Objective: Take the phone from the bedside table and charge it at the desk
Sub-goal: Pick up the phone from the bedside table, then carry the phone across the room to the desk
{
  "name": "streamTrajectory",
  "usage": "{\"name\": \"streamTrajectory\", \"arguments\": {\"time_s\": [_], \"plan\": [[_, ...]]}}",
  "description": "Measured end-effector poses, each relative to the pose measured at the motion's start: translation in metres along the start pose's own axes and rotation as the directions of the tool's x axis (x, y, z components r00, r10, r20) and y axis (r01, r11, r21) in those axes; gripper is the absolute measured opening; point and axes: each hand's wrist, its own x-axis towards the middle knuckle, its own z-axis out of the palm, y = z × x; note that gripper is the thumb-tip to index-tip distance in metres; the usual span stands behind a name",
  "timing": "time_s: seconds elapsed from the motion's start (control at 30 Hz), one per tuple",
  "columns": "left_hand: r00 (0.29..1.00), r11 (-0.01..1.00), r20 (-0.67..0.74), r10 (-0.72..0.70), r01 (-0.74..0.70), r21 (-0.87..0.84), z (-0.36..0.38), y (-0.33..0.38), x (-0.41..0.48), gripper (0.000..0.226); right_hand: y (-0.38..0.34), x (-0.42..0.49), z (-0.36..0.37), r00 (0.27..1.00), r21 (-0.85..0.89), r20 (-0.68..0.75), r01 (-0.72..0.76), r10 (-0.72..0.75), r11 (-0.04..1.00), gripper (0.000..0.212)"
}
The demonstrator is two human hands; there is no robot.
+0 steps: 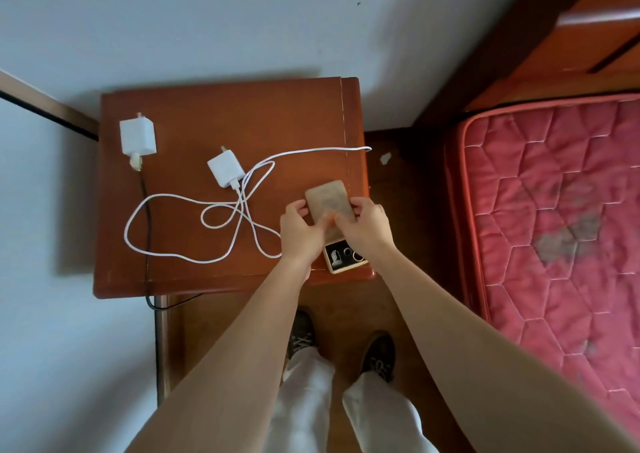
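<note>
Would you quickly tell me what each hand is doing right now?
Left hand: closed on the tan rectangular phone, gripping its left edge.
Right hand: closed on the same phone's right edge.

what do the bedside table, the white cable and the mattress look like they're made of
Bedside table: reddish-brown wood or wood veneer, with a smooth semi-gloss finish that shows a soft sheen.
White cable: looks like matte, flexible plastic or rubber sheathing, judging by its loose loops; possibly braided, too small to tell.
Mattress: pink quilted fabric with stitched panels and corded edge piping, stained grey in patches.
</note>
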Motion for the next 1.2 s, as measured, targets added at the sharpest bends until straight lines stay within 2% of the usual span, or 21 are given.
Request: {"name": "streamTrajectory", "arguments": {"time_s": [0.07, 0.13, 0.2, 0.27, 0.43, 0.6, 0.77, 0.83, 0.93, 1.07, 1.13, 1.2], "plan": [[1.0, 1.0, 0.02, -0.01, 0.01, 0.004, -0.001, 0.004, 0.0, 0.06, -0.008, 0.001, -0.001, 0.999, 0.011, 0.016, -0.037, 0.037, 0.999, 0.059], [0.997, 0.997, 0.074, 0.006, 0.0, -0.081, -0.002, 0.013, -0.007, 0.04, -0.019, -0.004, -0.007, 0.999, 0.11, 0.025, -0.04, 0.037, 0.993, 0.054], [0.987, 0.987, 0.079, 0.137, -0.128, -0.101, -0.004, 0.03, -0.02, 0.015, -0.034, -0.016, -0.022, 1.0, 0.188, -0.007, 0.02, -0.019, 0.982, 0.046], [0.964, 0.958, 0.063, 0.26, -0.25, -0.139, -0.008, 0.059, -0.041, 0.005, -0.057, -0.034, -0.046, 0.994, 0.239, -0.067, 0.094, -0.08, 0.966, 0.036], [0.856, 0.854, 0.067, 0.513, -0.5, -0.144, -0.018, 0.174, -0.124, 0.019, -0.142, -0.103, -0.135, 0.952, 0.322, -0.225, 0.274, -0.208, 0.906, 0.039], [0.735, 0.755, 0.188, 0.652, -0.605, -0.255, -0.023, 0.287, -0.251, 0.031, -0.215, -0.214, -0.244, 0.852, 0.317, -0.425, 0.457, -0.306, 0.831, 0.035], [0.475, 0.631, 0.423, 0.772, -0.654, -0.418, -0.004, 0.353, -0.384, 0.022, -0.229, -0.345, -0.341, 0.657, 0.273, -0.713, 0.582, -0.245, 0.766, 0.03], [0.331, 0.593, 0.53, 0.781, -0.66, -0.461, 0.011, 0.358, -0.43, 0.02, -0.218, -0.394, -0.366, 0.545, 0.249, -0.823, 0.6, -0.161, 0.761, 0.034], [0.102, 0.536, 0.638, 0.763, -0.65, -0.538, 0.033, 0.348, -0.495, 0.013, -0.185, -0.463, -0.386, 0.332, 0.191, -0.943, 0.608, -0.028, 0.771, 0.036], [-0.162, 0.551, 0.774, 0.612, -0.614, -0.565, 0.064, 0.293, -0.58, 0.009, -0.116, -0.566, -0.389, 0.053, 0.165, -0.985, 0.579, 0.165, 0.799, 0.029], [-0.27, 0.56, 0.809, 0.523, -0.607, -0.564, 0.077, 0.258, -0.627, 0.009, -0.078, -0.623, -0.383, -0.084, 0.169, -0.962, 0.558, 0.259, 0.812, 0.027], [-0.362, 0.584, 0.824, 0.436, -0.583, -0.565, 0.086, 0.223, -0.677, 0.005, -0.045, -0.68, -0.37, -0.184, 0.203, -0.92, 0.532, 0.347, 0.822, 0.027]]}}
